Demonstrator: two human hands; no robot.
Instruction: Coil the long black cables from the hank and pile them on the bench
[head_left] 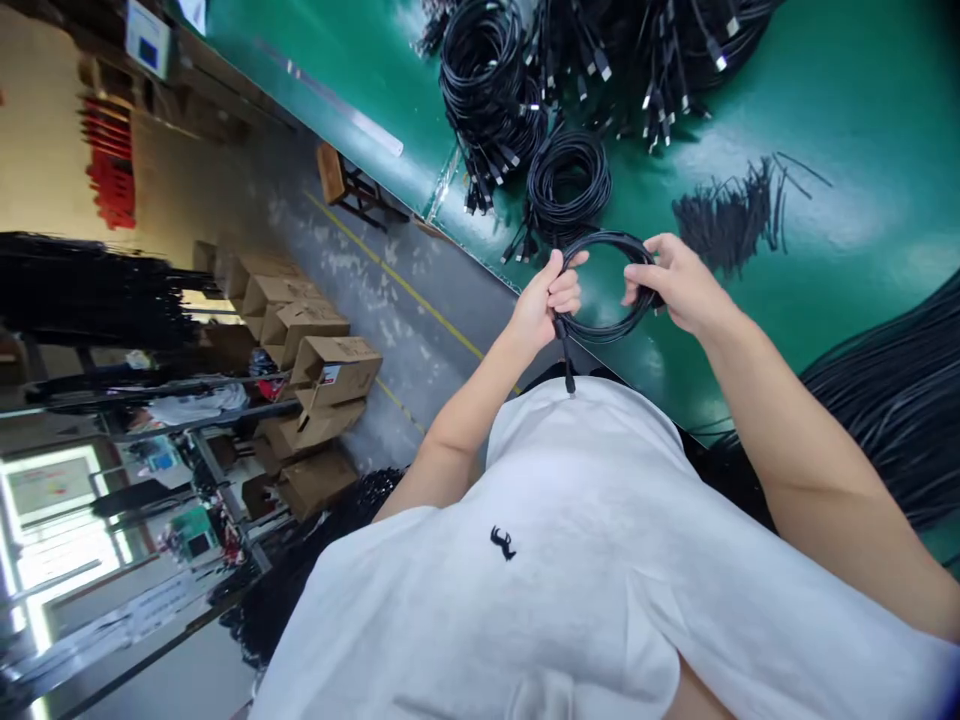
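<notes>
A coiled black cable (607,333) hangs between my two hands at the table's edge, just in front of my white shirt. Closed round the coil's left side is my left hand (546,300), and a connector end (570,380) dangles below it. My right hand (671,280) pinches the right side of the loop with thumb and fingers. Just beyond my left hand lies a coiled cable bundle (570,180) on the green table. A heap of short black ties (724,220) lies past my right hand.
More coiled cables (484,70) and cables with silver plugs (660,70) cover the far table. Long loose cables (892,390) lie at the right. A metal ruler (367,130) rests near the left table edge (480,255). Cardboard boxes (334,370) and a wooden stool (349,185) stand on the floor.
</notes>
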